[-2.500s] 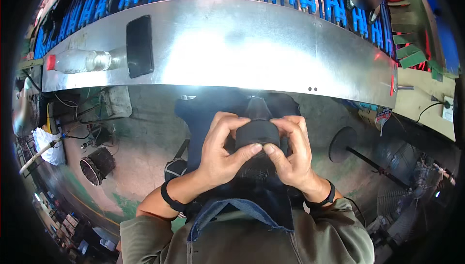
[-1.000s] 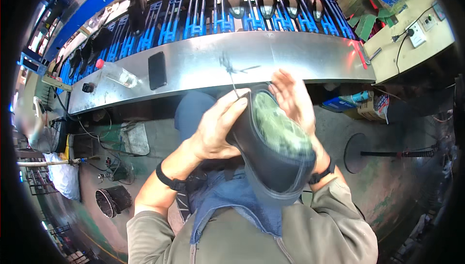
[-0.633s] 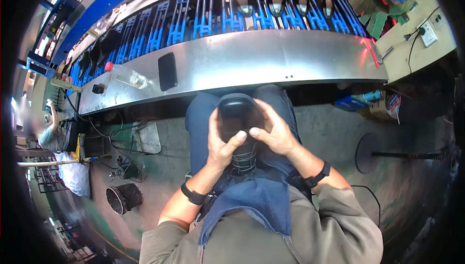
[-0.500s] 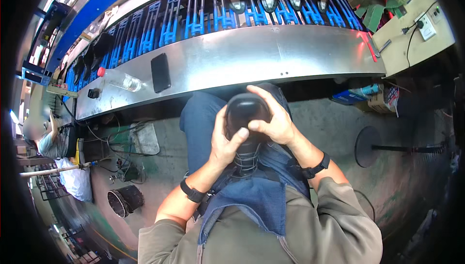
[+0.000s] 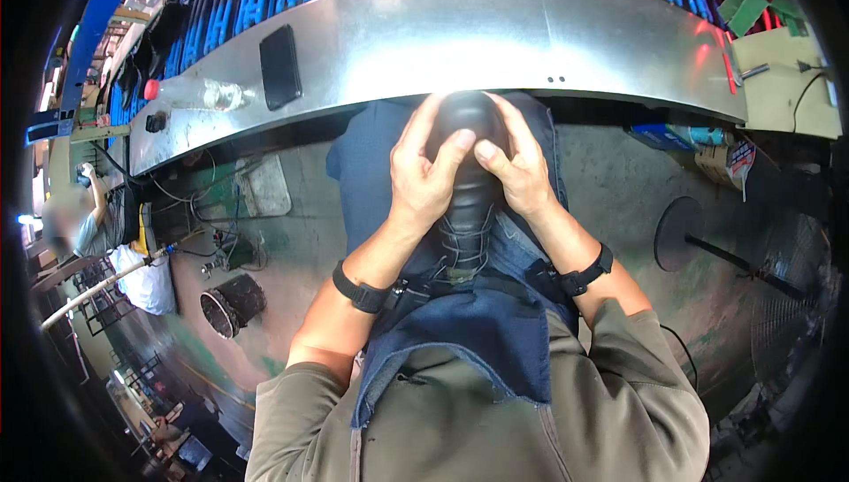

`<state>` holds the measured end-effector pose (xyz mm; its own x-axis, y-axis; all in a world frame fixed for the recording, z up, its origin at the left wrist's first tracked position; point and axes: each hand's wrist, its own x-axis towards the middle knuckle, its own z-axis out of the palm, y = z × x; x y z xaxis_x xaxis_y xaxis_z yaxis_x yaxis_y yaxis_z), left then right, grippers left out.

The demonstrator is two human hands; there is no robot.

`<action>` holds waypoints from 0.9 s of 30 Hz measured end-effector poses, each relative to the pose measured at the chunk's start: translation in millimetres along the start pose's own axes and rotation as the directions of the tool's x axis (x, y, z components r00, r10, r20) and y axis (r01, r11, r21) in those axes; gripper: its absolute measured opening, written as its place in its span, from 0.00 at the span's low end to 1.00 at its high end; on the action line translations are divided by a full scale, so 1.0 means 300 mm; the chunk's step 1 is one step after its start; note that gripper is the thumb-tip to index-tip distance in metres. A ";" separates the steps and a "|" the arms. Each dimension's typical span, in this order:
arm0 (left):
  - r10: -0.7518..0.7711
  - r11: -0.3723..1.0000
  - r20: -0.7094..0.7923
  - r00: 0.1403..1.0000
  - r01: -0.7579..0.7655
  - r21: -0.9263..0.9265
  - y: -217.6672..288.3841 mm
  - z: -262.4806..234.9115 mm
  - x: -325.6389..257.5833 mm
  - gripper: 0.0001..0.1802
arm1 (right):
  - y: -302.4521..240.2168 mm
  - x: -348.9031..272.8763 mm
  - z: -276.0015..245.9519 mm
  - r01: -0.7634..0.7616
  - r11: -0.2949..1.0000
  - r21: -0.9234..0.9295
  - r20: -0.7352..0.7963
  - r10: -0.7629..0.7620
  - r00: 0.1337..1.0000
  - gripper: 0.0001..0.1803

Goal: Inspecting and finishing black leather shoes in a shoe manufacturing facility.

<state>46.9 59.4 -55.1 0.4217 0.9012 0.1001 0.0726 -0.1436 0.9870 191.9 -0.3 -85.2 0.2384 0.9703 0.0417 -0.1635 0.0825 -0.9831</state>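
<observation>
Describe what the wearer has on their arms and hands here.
Both hands are bare, no gloves: left hand, right hand. Each wrist carries a black band: left black wristband, right black wristband. Olive-grey long sleeves are pushed up, leaving the forearms uncovered.

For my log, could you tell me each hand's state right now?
Left hand: closed on the black lace-up shoe.
Right hand: closed on it too.

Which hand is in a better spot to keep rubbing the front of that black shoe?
Probably the left hand: its thumb lies across the black shoe toe, while the right hand mostly cups the side.
</observation>
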 end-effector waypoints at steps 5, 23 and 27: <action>-0.044 0.999 -0.059 0.997 0.043 -0.020 -0.054 -0.013 -0.039 0.30 | -0.001 -0.048 0.062 -0.088 0.981 -0.174 -0.108 0.070 0.992 0.38; -0.701 0.550 0.361 0.616 0.788 -0.277 0.166 -0.103 -0.269 0.41 | -0.269 -0.449 -0.242 0.045 0.954 -0.298 -0.063 -0.066 0.996 0.37; -0.121 0.869 0.585 0.802 -0.200 0.453 0.106 -0.163 -0.205 0.54 | -0.260 -0.401 -0.374 -0.473 0.853 -0.220 -0.163 0.446 0.880 0.26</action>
<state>-21.0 19.5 -23.6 0.8580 0.5011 -0.1125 0.3885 -0.4899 0.7805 283.2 -149.1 -33.4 0.2935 0.8535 -0.4307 -0.0418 -0.4386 -0.8977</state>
